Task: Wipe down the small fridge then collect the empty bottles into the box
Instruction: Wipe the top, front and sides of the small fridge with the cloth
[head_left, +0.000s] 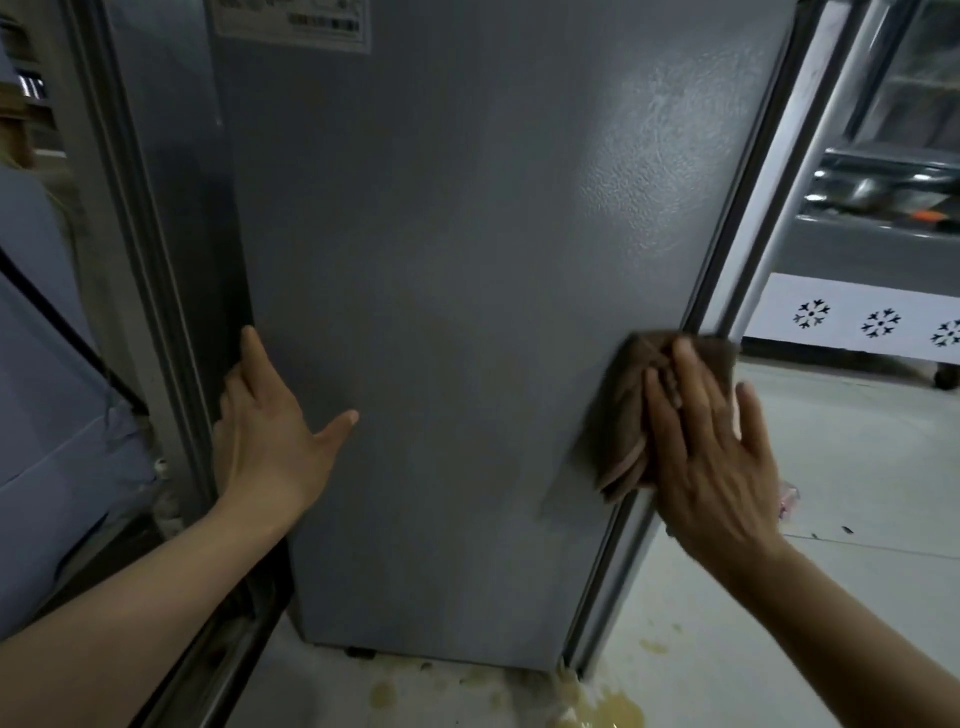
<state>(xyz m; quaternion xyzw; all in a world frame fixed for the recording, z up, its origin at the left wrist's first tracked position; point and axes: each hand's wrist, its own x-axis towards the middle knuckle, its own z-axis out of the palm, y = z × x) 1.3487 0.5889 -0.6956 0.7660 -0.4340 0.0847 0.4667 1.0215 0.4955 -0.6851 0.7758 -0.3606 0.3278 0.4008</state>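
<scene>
The small grey fridge (441, 234) fills the middle of the view, its flat side panel facing me. My right hand (711, 452) lies flat on a folded brown cloth (621, 415) and presses it against the panel's right edge, low down. My left hand (270, 431) rests open against the panel's left edge, fingers spread and thumb pointing right. No bottles or box are in view.
A white label (293, 23) is stuck near the fridge's top. A grey frame (130, 249) stands close on the left. At right is a steel unit with a snowflake-printed panel (878, 317). Yellowish stains (613, 706) mark the pale floor below the fridge.
</scene>
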